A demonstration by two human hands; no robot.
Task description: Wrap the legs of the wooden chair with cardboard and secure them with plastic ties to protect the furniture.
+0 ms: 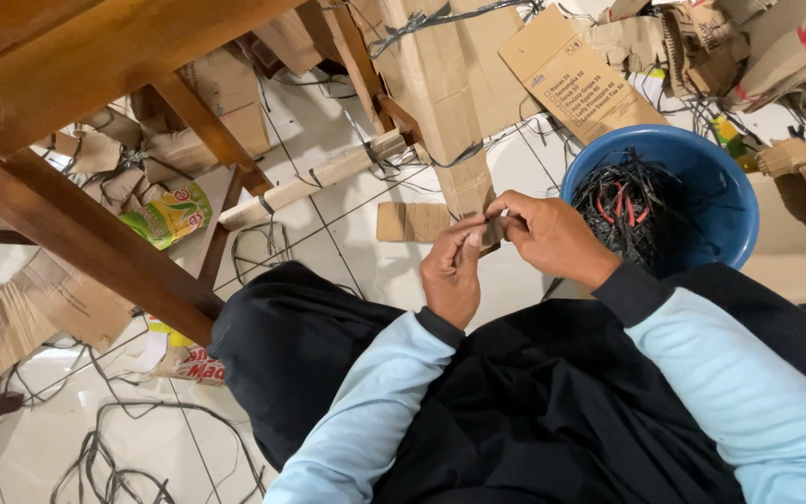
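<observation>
Both hands meet at frame centre: my left hand point(452, 275) and right hand point(545, 233) pinch a thin dark wire point(489, 220). Stripped-looking strands already fill the round blue plastic basin point(701, 168) at right; loose cables point(114, 467) at lower left remain, I judge.

Two hands, the left hand point(452, 275) and the right hand point(549, 235), meet near the middle. One blue basin point(701, 168) sits right. One green printed wrapper point(172, 214) lies left. One flat cardboard piece point(412, 222) lies beyond the hands.
</observation>
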